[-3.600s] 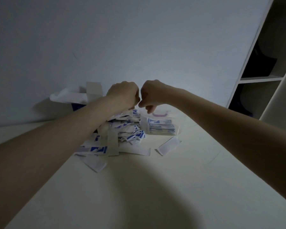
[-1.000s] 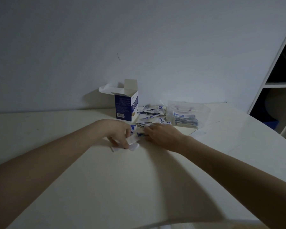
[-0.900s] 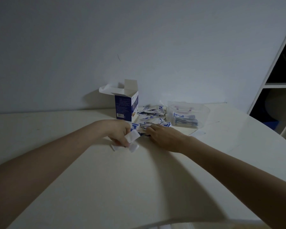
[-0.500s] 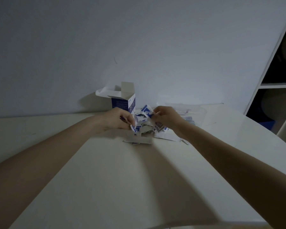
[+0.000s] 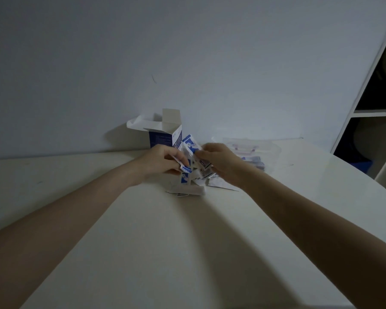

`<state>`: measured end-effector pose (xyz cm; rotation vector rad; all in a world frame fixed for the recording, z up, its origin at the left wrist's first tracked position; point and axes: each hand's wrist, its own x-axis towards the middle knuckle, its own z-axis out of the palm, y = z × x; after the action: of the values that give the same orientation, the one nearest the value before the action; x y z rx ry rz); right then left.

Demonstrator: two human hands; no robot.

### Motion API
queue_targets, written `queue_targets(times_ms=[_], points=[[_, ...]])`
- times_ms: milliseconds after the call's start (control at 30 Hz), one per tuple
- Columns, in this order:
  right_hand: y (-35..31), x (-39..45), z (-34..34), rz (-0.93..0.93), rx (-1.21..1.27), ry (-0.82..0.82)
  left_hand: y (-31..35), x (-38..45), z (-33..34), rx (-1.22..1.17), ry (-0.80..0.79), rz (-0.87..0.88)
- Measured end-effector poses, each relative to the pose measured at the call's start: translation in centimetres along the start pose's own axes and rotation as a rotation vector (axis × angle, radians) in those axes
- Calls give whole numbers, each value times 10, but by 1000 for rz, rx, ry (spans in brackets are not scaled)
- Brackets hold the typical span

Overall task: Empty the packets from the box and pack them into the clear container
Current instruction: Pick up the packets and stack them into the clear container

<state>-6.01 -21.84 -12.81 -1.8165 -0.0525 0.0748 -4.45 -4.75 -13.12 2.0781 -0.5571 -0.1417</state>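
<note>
Since a second ago both hands have lifted off the tabletop (image 5: 143, 253) with a bunch of packets (image 5: 191, 148) raised between them. The left hand (image 5: 163, 162) has its grip curled round some packets, and the right hand (image 5: 218, 162) pinches others from the opposite side. More packets lie loose on the tabletop just below. The open box (image 5: 165, 134) stands upright behind the left hand; the clear container (image 5: 254, 152), holding stacked packets, sits behind the right hand.
</note>
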Motion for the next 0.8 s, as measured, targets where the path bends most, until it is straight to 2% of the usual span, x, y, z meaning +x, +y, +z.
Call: queue_targets(times_ms=[100, 133, 200, 367, 433, 500, 667, 800], points=[[-8, -1, -6, -323, -579, -23, 0, 1, -3, -317, -134, -161], [-11, 0, -8, -381, -710, -72, -1, 2, -5, -423, -156, -201], [-19, 2, -9, -404, -886, -184, -3, 1, -8, -473, -179, -241], [-32, 4, -2, -241, -922, -390, -2, -5, -12, 28, -244, -179], [-33, 3, 4, -223, -1068, -404, -2, -7, -14, 138, -279, -157], [-28, 5, 6, -255, -1146, -351, -3, -8, -15, 96, -275, -162], [-22, 4, -4, -231, -877, -105, -10, -6, -22, -75, -27, -194], [-22, -1, -10, -215, -800, -43, -6, -4, -18, -152, 71, -216]])
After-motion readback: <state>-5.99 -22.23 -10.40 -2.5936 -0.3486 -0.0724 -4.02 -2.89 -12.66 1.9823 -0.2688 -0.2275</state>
